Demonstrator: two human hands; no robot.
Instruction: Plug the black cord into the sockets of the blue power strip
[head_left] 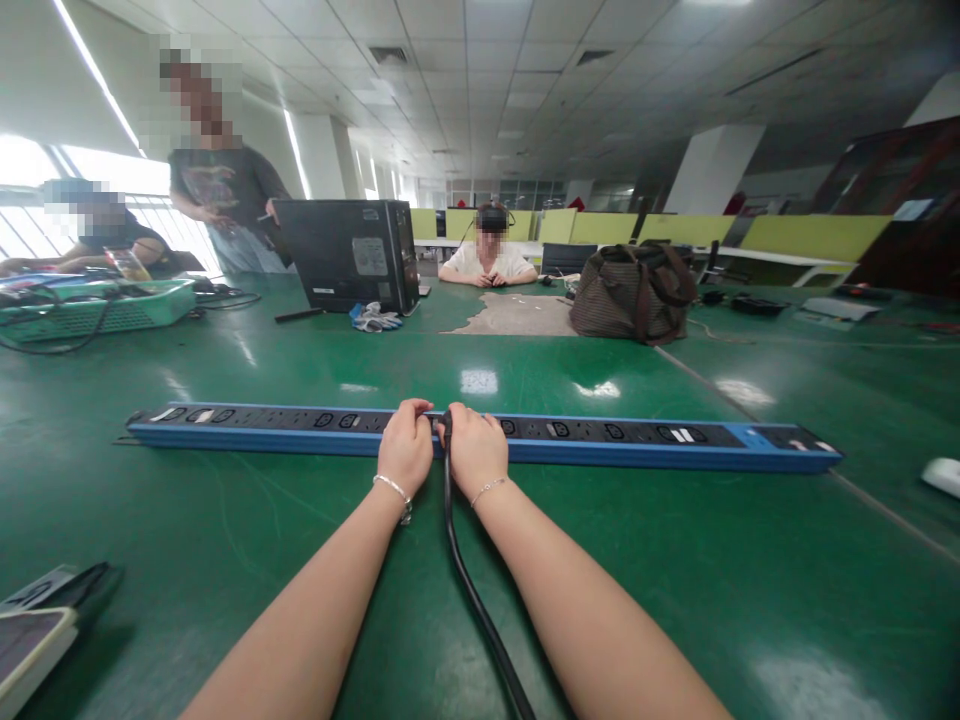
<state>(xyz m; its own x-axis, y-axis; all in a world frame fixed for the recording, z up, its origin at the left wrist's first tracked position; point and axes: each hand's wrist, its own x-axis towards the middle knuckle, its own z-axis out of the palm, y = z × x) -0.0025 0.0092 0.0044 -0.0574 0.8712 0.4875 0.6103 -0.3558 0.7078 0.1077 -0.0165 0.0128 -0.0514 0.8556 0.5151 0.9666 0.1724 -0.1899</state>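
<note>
A long blue-and-black power strip (637, 456) with a row of sockets lies across the green table. My left hand (405, 445) is closed over its middle, fingers curled against the strip. Just to the right, my right hand (478, 448) is closed around a black power plug (448, 426) at the sockets. How far the plug sits in a socket is hidden by my fingers. From the plug a thick black cord (471, 590) runs down between my forearms toward the near edge.
Farther back stand a black computer case (349, 255), blue-and-white gloves (375, 318), a green basket (127, 308) and a brown bag (634, 295). A seated person (487, 262) faces me; two others are at left. A white-edged device (34, 650) lies near left.
</note>
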